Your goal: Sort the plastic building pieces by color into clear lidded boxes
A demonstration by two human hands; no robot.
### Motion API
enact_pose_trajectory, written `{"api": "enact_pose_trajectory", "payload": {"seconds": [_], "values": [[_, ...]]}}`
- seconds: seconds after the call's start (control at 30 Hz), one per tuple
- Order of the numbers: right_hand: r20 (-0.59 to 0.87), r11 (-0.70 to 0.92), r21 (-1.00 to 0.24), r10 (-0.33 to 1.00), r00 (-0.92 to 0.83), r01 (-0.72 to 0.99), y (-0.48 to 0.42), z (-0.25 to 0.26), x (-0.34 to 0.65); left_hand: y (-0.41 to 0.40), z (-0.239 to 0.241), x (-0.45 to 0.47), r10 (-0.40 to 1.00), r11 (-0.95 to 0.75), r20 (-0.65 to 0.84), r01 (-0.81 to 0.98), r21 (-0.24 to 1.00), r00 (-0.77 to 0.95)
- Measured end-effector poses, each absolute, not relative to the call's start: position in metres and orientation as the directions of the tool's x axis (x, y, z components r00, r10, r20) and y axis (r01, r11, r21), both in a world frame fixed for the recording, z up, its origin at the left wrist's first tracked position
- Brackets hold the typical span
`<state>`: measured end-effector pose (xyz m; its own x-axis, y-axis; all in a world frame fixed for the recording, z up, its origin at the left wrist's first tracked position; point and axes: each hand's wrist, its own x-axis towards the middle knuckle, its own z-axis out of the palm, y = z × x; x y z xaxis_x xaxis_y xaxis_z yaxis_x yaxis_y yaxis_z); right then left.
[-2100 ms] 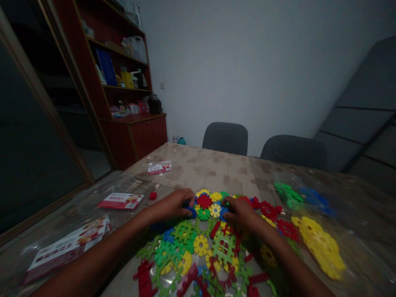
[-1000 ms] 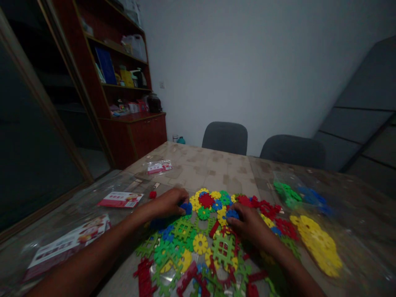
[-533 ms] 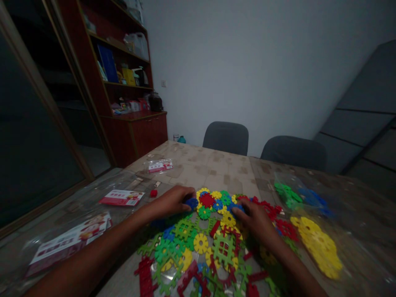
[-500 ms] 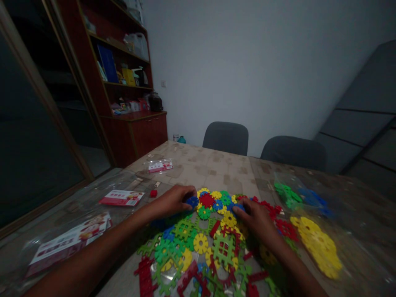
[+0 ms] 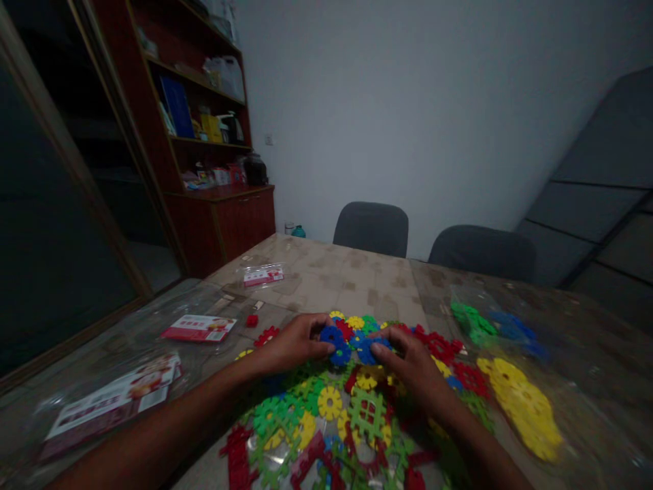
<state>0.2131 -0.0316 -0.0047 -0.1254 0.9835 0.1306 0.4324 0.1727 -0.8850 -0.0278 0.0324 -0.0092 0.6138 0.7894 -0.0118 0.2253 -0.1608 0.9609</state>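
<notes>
In my left hand (image 5: 300,344), thumb and fingers pinch a blue notched disc (image 5: 337,345) with a small hole in its middle. My right hand (image 5: 405,350) grips a second blue piece (image 5: 368,350), tilted flatter, just to the right of the first. The two blue pieces are close together over the pile; whether they touch I cannot tell. Below my hands spreads a heap of plastic building pieces: yellow notched discs (image 5: 330,402), green lattice squares (image 5: 366,412), green discs (image 5: 273,416) and red bars (image 5: 239,457).
Clear bags hold yellow discs (image 5: 528,408), green pieces (image 5: 473,322) and blue pieces (image 5: 517,330) on the right. Plastic packets with printed cards (image 5: 198,327) lie on the left, near a small red block (image 5: 252,320). Grey chairs (image 5: 371,228) stand behind the table.
Both hands have come closer together and toward me, lifting the blue pieces off the heap. The left hand's disc has turned its face toward me.
</notes>
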Motion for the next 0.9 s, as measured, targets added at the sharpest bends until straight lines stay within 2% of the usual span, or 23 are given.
{"api": "enact_pose_trajectory", "payload": {"seconds": [0.1, 0.23, 0.43, 0.53, 0.67, 0.77, 0.9], "values": [[0.1, 0.142, -0.953, 0.981, -0.167, 0.266, -0.039, -0.009, 0.195, 0.024, -0.013, -0.02, 0.784, -0.08, -0.043, 0.169, 0.982, 0.619], [0.075, 0.106, -0.981, 0.979, -0.189, 0.16, -0.042, -0.015, 0.181, 0.017, -0.016, -0.015, 0.788, -0.037, -0.051, 0.13, 0.991, 0.614], [0.038, 0.055, -0.994, 0.984, -0.173, 0.091, -0.042, -0.009, 0.182, 0.012, -0.012, -0.015, 0.747, -0.038, -0.05, 0.118, 0.992, 0.663], [0.092, 0.118, -0.97, 0.987, -0.13, 0.214, -0.039, 0.004, 0.191, 0.012, -0.006, -0.017, 0.738, -0.102, -0.025, 0.147, 0.984, 0.674], [0.19, 0.147, -0.898, 0.98, 0.063, 0.416, -0.019, 0.031, 0.234, 0.016, 0.004, -0.023, 0.731, -0.271, 0.04, 0.235, 0.934, 0.681], [0.235, 0.067, -0.86, 0.932, 0.277, 0.505, 0.0, 0.052, 0.297, 0.021, 0.009, -0.029, 0.739, -0.343, 0.066, 0.29, 0.894, 0.671], [0.233, -0.128, -0.824, 0.811, 0.536, 0.552, 0.012, 0.064, 0.39, 0.026, 0.014, -0.034, 0.751, -0.403, 0.104, 0.328, 0.854, 0.652]]}}
